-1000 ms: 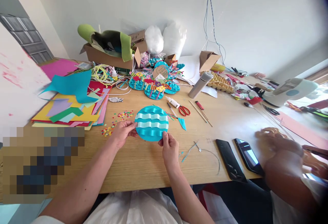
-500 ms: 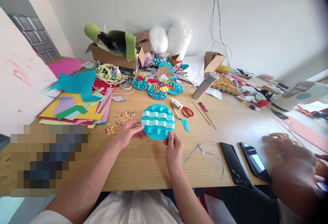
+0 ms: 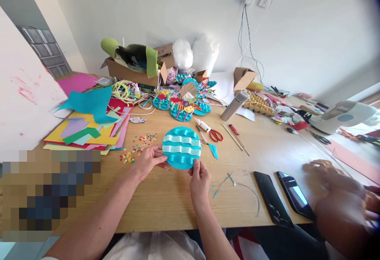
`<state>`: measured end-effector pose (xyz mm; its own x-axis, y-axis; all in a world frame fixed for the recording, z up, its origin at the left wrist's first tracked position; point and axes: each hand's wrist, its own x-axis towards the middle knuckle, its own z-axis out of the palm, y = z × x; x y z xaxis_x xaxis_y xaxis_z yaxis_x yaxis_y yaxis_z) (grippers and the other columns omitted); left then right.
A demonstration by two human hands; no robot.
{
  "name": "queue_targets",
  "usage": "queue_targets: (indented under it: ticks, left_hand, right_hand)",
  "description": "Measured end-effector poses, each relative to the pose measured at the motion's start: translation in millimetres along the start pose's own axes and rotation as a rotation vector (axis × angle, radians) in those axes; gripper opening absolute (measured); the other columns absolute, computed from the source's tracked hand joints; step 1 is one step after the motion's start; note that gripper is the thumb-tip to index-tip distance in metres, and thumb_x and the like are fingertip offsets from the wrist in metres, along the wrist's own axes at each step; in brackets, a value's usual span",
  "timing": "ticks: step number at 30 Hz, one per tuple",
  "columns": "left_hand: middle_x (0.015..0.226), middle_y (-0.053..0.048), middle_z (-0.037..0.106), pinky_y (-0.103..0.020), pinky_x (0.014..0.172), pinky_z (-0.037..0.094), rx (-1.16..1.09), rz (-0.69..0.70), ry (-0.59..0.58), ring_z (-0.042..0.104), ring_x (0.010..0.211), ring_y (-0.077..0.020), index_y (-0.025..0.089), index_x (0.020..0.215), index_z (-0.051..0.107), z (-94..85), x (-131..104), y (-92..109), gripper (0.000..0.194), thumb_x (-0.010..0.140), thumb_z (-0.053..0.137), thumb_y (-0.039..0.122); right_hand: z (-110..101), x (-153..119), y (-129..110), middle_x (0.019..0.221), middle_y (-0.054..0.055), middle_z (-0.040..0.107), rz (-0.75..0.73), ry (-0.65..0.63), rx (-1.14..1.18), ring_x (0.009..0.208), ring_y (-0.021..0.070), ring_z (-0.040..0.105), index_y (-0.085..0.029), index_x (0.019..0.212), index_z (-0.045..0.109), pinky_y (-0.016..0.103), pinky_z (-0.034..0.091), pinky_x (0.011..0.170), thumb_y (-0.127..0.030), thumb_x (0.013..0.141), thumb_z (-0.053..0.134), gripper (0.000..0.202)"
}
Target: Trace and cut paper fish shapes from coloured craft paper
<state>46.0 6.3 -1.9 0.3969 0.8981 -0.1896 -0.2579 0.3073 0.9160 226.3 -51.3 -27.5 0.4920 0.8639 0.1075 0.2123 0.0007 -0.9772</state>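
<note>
— What has moved?
— The paper disc is shifted slightly along the table.
— How is it held?
— Its left edge is pinched by the left hand, its lower edge by the right hand.

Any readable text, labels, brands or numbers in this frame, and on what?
No text can be read.
Round brown tag among the paper crafts: print too small and blurred.
Glue bottle: no legible label.
Lit phone: screen content unreadable.
</note>
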Motion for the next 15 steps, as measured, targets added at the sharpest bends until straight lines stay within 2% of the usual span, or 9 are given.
queue_targets:
  ticks: [6, 11, 13, 15]
  left_hand:
    - [0.075, -0.009, 0.074, -0.03, 0.06, 0.056, -0.063, -0.044, -0.017, 0.07, 0.065, -0.0206, 0.013, 0.094, 0.069, 1.0, -0.8, 2.1, 0.042, 0.063, 0.084, 0.038]
    - [0.071, -0.009, 0.073, -0.027, 0.055, 0.055, -0.139, -0.04, 0.044, 0.068, 0.058, -0.0188, 0.011, 0.085, 0.071, -2.2, 1.1, 1.8, 0.035, 0.06, 0.086, 0.032]
    - [0.07, -0.008, 0.074, -0.026, 0.053, 0.054, -0.17, -0.022, 0.078, 0.069, 0.057, -0.0185, 0.012, 0.084, 0.07, -5.8, 3.1, 1.7, 0.034, 0.06, 0.085, 0.031]
    - [0.071, -0.006, 0.074, -0.025, 0.054, 0.055, -0.205, 0.0, 0.113, 0.069, 0.059, -0.0178, 0.014, 0.084, 0.069, -9.8, 5.2, 2.5, 0.033, 0.06, 0.085, 0.03]
  right_hand:
    - [-0.9, 3.1, -1.1, 0.053, -0.001, 0.047, -0.015, 0.001, 0.027, 0.052, 0.0135, 0.042, -0.022, 0.057, 0.047, 0.027, 0.033, 0.051, -0.069, 0.085, 0.045, 0.055]
    - [-0.4, 5.4, -1.9, 0.054, 0.001, 0.049, 0.033, -0.07, 0.107, 0.053, 0.0142, 0.045, -0.021, 0.056, 0.05, 0.028, 0.037, 0.052, -0.071, 0.081, 0.048, 0.056]
    - [-0.8, 7.0, -1.6, 0.064, 0.004, 0.058, 0.052, -0.105, 0.162, 0.06, 0.0157, 0.05, -0.019, 0.067, 0.061, 0.028, 0.042, 0.055, -0.071, 0.082, 0.047, 0.056]
    - [-1.8, 9.1, -0.9, 0.082, 0.008, 0.066, 0.084, -0.113, 0.201, 0.069, 0.0175, 0.056, -0.018, 0.089, 0.069, 0.029, 0.046, 0.059, -0.071, 0.082, 0.047, 0.058]
